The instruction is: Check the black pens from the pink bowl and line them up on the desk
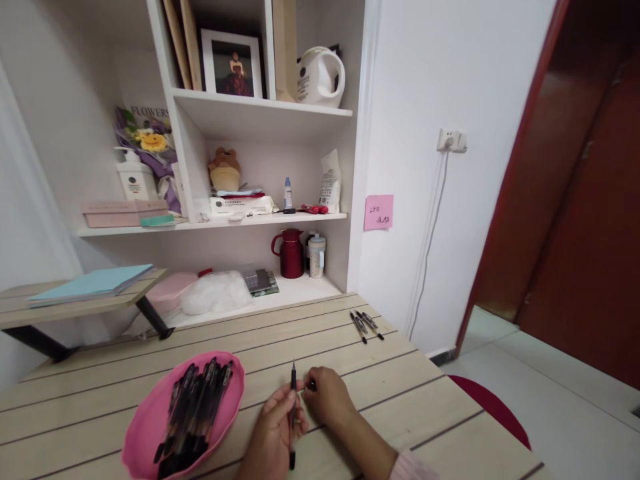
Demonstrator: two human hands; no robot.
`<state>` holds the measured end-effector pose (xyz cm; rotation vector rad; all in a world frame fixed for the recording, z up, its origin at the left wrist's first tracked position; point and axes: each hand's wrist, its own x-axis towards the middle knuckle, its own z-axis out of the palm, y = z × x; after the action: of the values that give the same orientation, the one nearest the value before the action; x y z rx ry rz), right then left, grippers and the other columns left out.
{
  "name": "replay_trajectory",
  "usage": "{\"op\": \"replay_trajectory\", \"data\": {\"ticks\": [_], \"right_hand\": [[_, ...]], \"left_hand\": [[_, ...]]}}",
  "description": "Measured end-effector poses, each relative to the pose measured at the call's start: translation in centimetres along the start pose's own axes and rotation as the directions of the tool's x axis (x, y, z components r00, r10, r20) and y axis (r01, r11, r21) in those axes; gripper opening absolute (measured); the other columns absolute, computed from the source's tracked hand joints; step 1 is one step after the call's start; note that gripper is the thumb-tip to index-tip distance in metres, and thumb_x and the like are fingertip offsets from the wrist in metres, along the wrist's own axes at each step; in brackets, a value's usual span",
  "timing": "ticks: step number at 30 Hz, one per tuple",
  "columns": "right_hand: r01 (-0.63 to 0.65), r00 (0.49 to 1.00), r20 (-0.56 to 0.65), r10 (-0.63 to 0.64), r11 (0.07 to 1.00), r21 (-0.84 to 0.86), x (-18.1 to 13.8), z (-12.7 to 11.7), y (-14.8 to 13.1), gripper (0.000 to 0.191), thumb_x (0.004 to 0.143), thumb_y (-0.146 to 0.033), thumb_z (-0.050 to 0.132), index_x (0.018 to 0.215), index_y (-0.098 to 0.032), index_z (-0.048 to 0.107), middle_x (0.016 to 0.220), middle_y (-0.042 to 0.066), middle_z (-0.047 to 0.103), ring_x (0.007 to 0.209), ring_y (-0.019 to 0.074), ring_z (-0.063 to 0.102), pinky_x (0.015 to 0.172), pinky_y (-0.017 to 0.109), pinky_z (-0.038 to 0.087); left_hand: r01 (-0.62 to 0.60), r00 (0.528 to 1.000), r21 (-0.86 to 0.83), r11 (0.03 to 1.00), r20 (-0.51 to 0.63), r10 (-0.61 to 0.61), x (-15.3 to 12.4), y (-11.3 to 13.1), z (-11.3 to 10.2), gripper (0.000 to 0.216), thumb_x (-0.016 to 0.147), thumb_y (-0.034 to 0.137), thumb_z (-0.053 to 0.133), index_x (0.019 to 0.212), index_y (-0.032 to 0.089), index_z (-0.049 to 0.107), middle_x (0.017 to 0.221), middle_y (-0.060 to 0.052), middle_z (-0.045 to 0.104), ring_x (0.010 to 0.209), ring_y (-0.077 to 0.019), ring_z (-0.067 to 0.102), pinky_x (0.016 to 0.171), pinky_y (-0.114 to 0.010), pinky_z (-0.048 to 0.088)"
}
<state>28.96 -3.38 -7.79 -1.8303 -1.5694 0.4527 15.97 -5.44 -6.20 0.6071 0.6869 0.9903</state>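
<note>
My left hand (274, 421) is closed around a gel pen (293, 381), held upright with its bare metal tip pointing up and its black end down. Close beside it, my right hand (327, 397) is curled shut on a small black pen cap (311, 385), mostly covered by the fingers. To the left stands a pink scalloped bowl (134, 437) with many black-capped pens (195, 407) lying in it. Several capped pens (366, 325) lie together near the far right edge of the table.
The wood-slat table (400, 400) meets a white shelf unit behind. A small raised stand (90, 300) bears blue paper (93, 285) at the left. A red jug (291, 253) and a pale cup (317, 255) stand on the lower shelf. A red round seat (493, 407) shows beyond the table's right edge.
</note>
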Motion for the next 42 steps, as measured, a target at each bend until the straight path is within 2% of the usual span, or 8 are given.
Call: {"op": "replay_trajectory", "data": {"ticks": [3, 8, 15, 20, 25, 32, 38, 42], "right_hand": [[0.042, 0.999, 0.037, -0.036, 0.983, -0.179, -0.5, 0.0, -0.1, 0.017, 0.067, -0.015, 0.053, 0.078, -0.019, 0.065, 0.082, 0.008, 0.066, 0.079, 0.0189, 0.058, 0.063, 0.026, 0.033], [0.079, 0.995, 0.08, -0.061, 0.967, -0.242, -0.6, 0.1, 0.0, 0.015, 0.069, -0.017, 0.053, 0.08, -0.017, 0.063, 0.083, 0.009, 0.065, 0.078, 0.0194, 0.057, 0.062, 0.026, 0.033], [0.012, 1.0, -0.01, -0.01, 0.984, 0.175, -0.6, -2.6, 1.3, 0.007, 0.065, -0.021, 0.056, 0.063, -0.016, 0.061, 0.061, 0.003, 0.062, 0.058, 0.0138, 0.051, 0.055, 0.023, 0.033], [-0.11, 0.971, 0.238, 0.005, 0.896, 0.43, -3.2, -2.6, 1.3, 0.021, 0.066, -0.033, 0.057, 0.054, -0.015, 0.058, 0.042, -0.003, 0.05, 0.039, 0.0069, 0.034, 0.042, 0.021, 0.023], [-0.035, 0.999, 0.047, 0.022, 0.951, 0.306, -3.1, -2.6, 2.4, 0.011, 0.064, -0.021, 0.054, 0.056, -0.015, 0.059, 0.049, -0.003, 0.055, 0.045, 0.0082, 0.043, 0.046, 0.02, 0.03], [-0.141, 0.977, -0.156, 0.142, 0.99, 0.018, 1.6, -7.1, 6.6, 0.015, 0.068, -0.02, 0.05, 0.059, -0.015, 0.061, 0.058, 0.004, 0.062, 0.059, 0.014, 0.053, 0.053, 0.022, 0.032], [-0.282, 0.947, -0.214, 0.241, 0.941, -0.185, 3.1, -7.6, 8.3, 0.015, 0.072, -0.02, 0.05, 0.068, -0.015, 0.065, 0.072, 0.008, 0.067, 0.072, 0.0168, 0.06, 0.059, 0.022, 0.036], [-0.338, 0.933, -0.231, 0.277, 0.893, -0.296, 3.8, -7.2, 8.2, 0.018, 0.074, -0.021, 0.051, 0.083, -0.014, 0.065, 0.09, 0.014, 0.067, 0.085, 0.0217, 0.061, 0.067, 0.026, 0.04]], "left_hand": [[-0.025, 0.998, 0.005, 1.0, 0.051, 0.024, 0.2, -0.1, 0.2, 0.027, 0.061, 0.017, 0.071, 0.087, 0.013, 0.063, 0.067, -0.001, 0.061, 0.056, -0.0092, 0.056, 0.059, -0.021, 0.044], [-0.065, 0.998, 0.037, 0.997, -0.007, 0.065, 0.9, 0.1, 0.2, 0.028, 0.061, 0.02, 0.072, 0.086, 0.014, 0.064, 0.068, -0.003, 0.064, 0.061, -0.0109, 0.059, 0.06, -0.021, 0.044], [-0.123, 0.979, 0.172, 0.977, -0.139, 0.148, 2.3, 1.7, -0.2, 0.019, 0.062, 0.014, 0.069, 0.079, 0.013, 0.061, 0.066, -0.004, 0.065, 0.052, -0.0096, 0.058, 0.052, -0.02, 0.041], [-0.135, 0.975, 0.251, 0.959, -0.136, 0.173, 3.5, 1.8, 0.7, 0.02, 0.068, 0.018, 0.064, 0.086, 0.014, 0.058, 0.069, -0.004, 0.065, 0.05, -0.0079, 0.055, 0.05, -0.019, 0.04], [-0.199, 0.968, 0.437, 0.877, -0.053, 0.245, 4.5, 0.8, 1.6, 0.027, 0.073, 0.028, 0.058, 0.097, 0.016, 0.056, 0.082, -0.006, 0.064, 0.063, -0.012, 0.059, 0.061, -0.023, 0.044], [-0.329, 0.927, 0.801, 0.501, 0.174, 0.331, 4.3, 0.1, 0.3, 0.021, 0.058, 0.016, 0.068, 0.079, 0.02, 0.065, 0.074, -0.002, 0.057, 0.085, -0.02, 0.051, 0.079, -0.027, 0.034], [-0.338, 0.905, 0.933, -0.128, 0.359, 0.228, 4.0, 0.0, 0.2, 0.017, 0.072, 0.01, 0.047, 0.069, 0.019, 0.061, 0.075, -0.002, 0.054, 0.079, -0.0172, 0.048, 0.073, -0.027, 0.032], [-0.317, 0.899, 0.912, -0.262, 0.377, 0.224, 3.9, -0.2, 0.1, 0.02, 0.078, 0.013, 0.041, 0.073, 0.019, 0.06, 0.079, -0.002, 0.055, 0.079, -0.0154, 0.05, 0.07, -0.025, 0.033]]}}
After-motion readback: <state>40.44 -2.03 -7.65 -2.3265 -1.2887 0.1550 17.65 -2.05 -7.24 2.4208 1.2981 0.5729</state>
